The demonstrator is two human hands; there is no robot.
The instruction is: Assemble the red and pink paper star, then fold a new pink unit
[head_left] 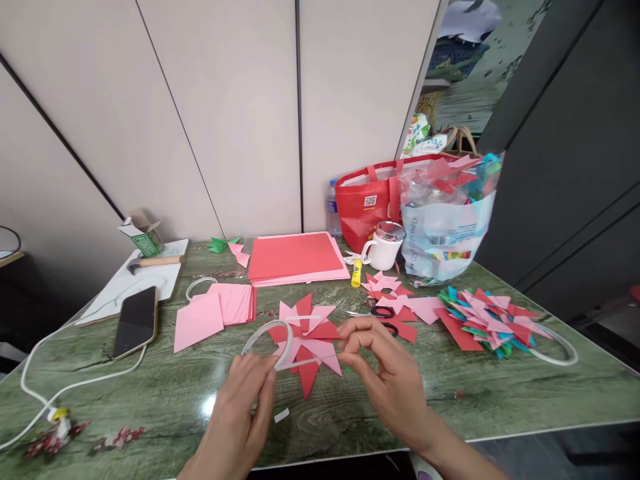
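Observation:
My left hand (243, 400) grips a narrow roll of whitish tape (286, 341), held up over the table's near middle. A thin strip of tape (313, 362) stretches from the roll to my right hand (383, 377), whose thumb and forefinger pinch its end. Behind and below the strip lies a folded paper star (306, 387) with red and pink points, partly hidden by the roll. A small white scrap (281, 415) rests on the table between my hands. Black-handled scissors (383, 311) lie just beyond my right hand, partly over red and pink paper pieces.
Pink paper squares (200, 322) and a phone (135, 323) lie left. Red and pink sheets (295, 257) sit at the back, near a glue stick (356, 273), white mug (386, 250), red bag (357, 213) and plastic bag (443, 240). Several paper stars (493, 317) are piled right.

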